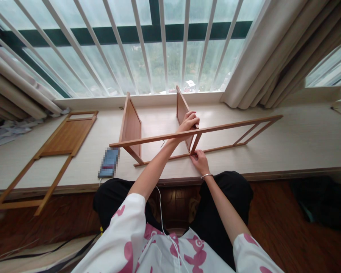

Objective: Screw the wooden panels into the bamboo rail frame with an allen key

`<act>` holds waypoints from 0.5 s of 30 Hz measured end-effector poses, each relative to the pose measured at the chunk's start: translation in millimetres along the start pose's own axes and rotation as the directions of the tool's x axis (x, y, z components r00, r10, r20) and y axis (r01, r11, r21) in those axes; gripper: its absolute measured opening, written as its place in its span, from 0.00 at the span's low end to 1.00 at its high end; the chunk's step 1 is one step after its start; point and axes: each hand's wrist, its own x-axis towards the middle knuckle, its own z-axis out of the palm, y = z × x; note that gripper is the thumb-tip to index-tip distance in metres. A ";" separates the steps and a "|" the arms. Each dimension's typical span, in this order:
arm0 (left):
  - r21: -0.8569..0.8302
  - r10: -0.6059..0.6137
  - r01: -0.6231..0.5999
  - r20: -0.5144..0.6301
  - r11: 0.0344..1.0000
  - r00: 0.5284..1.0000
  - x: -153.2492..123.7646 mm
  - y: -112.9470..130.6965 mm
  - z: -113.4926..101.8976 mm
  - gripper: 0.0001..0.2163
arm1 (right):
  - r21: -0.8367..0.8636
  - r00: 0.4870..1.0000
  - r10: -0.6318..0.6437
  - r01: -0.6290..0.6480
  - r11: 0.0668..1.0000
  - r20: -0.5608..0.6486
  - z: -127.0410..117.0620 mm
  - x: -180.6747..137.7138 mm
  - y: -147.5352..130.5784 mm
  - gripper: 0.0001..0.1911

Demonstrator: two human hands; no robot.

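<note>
So the left hand is curled over the near top corner of the middle panel, fingers bent round the wood, with the forearm threaded between the two long rails. The right hand is down at the lower rail, fingertips bunched where the crosspiece and the panel's foot meet it. Can't tell if it's truly pinching or just pressing, since the fingers cover that spot. My guess is one hand steadies the panel from above while the other minds the joint, because a tall, thin assembly like that would tip easily.

The wooden frame itself sits on edge on the ledge, lower rail down, upper rail raised, with the middle panel and an end panel standing out toward the window. Probably parked lengthwise because the ledge is long and shallow. A little bent tool (hex key, by the look of it) lies between the panels, in easy reach.

Left of that there's a phone, screen blurred, and a second frame lying flat, its legs hanging over the edge. The ledge is pale and smooth-looking, under a barred window with beige curtains both sides. Dark wood floor below.
</note>
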 end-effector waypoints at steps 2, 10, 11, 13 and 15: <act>0.005 -0.007 0.008 -0.016 1.000 1.000 -0.2 4.0 -0.8 0.13 | -0.003 1.000 -0.003 0.003 1.000 0.004 -0.5 -0.2 -0.6 0.09; 0.004 0.016 -0.016 0.018 1.000 1.000 -0.8 2.4 -7.9 0.13 | 0.004 1.000 -0.009 0.009 1.000 0.003 0.8 -1.0 1.7 0.09; 0.001 0.023 -0.023 0.029 1.000 0.999 -0.9 1.8 -9.4 0.12 | 0.008 1.000 -0.009 0.009 1.000 0.004 0.8 -1.1 1.9 0.09; -0.006 0.037 -0.036 0.054 0.999 0.998 -1.5 2.1 -11.6 0.12 | 0.013 1.000 -0.009 0.009 1.000 0.004 0.7 -1.3 2.0 0.09; 0.003 0.023 -0.023 0.055 1.000 0.998 -2.6 3.9 -12.0 0.11 | 0.014 1.000 -0.011 0.011 1.000 0.006 0.5 -1.6 1.7 0.09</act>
